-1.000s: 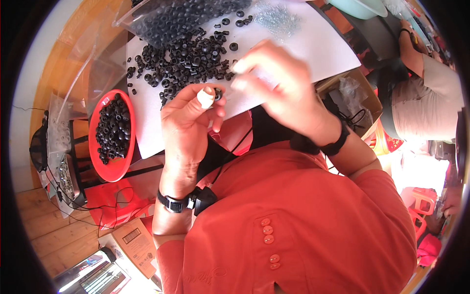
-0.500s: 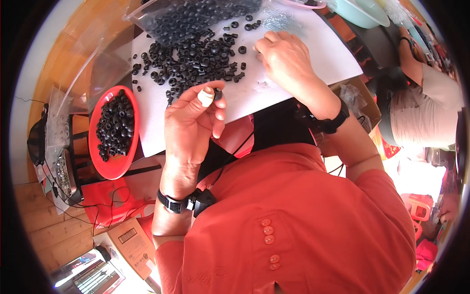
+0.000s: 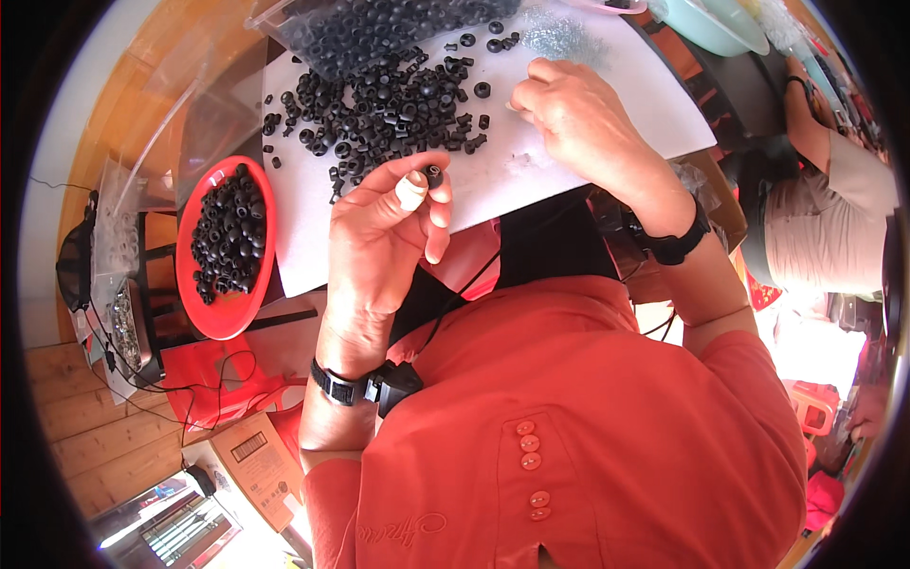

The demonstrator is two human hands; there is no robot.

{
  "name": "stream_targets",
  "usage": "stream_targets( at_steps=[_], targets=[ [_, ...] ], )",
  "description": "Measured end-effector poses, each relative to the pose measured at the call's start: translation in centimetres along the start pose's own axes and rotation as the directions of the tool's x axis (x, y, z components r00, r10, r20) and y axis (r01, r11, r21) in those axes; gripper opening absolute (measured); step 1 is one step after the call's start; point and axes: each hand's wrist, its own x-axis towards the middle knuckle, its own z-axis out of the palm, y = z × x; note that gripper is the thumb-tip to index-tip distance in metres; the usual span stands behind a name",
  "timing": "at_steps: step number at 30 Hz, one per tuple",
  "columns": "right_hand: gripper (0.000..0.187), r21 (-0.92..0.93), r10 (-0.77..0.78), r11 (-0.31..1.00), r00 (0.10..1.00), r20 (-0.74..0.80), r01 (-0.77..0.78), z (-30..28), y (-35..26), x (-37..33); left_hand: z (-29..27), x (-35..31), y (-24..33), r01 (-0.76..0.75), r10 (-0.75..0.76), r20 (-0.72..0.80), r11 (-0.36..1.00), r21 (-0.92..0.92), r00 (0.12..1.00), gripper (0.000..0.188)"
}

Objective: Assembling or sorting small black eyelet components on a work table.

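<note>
The left hand (image 3: 379, 223) grips a small round black piece (image 3: 435, 176) between thumb and forefinger, partly hidden, at five o'clock from the loose black pieces (image 3: 403, 109). The right hand (image 3: 583, 109) is curled; I cannot tell its grip's opening or contents. The clear plastic bin (image 3: 355, 43) at twelve is cut off. Bare white worktop (image 3: 517, 175) opens at three, its edge at four.

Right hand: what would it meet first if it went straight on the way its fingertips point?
Probably the lone round black piece just left of the right hand, with the pile of black pieces beyond. Its height above the white tabletop is unclear; it might pass over.
</note>
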Motion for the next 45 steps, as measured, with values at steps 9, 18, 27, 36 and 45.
stream_targets(
  at_steps=[9,18,27,36,45],
  targets=[
    [0.008,-0.152,0.138,0.978,0.99,-0.036,-0.142,0.4,-1.2,-0.6,-0.3,0.0,-0.2,-0.001,0.007,0.087,0.998,-0.063,0.996,0.036],
    [0.011,-0.072,0.111,0.99,0.982,-0.15,-0.122,0.7,-0.8,-2.0,0.0,-0.2,-0.4,-0.024,0.029,0.067,0.997,-0.068,0.997,0.033],
    [0.009,0.785,0.163,0.616,0.966,-0.203,0.061,-1.3,-5.6,-0.7,0.5,0.2,-0.7,0.016,-0.013,0.068,0.998,-0.057,0.998,0.03],
    [0.002,0.911,0.133,0.409,0.983,-0.127,0.063,-0.9,-7.1,-0.7,-0.2,0.3,-1.2,0.009,0.005,0.112,0.992,-0.127,0.994,0.025],
    [0.004,0.986,0.209,0.144,0.976,0.057,-0.089,-0.5,-7.5,-0.6,-0.1,0.3,-1.2,-0.025,0.038,0.12,0.994,-0.104,0.992,0.028]
  ],
)
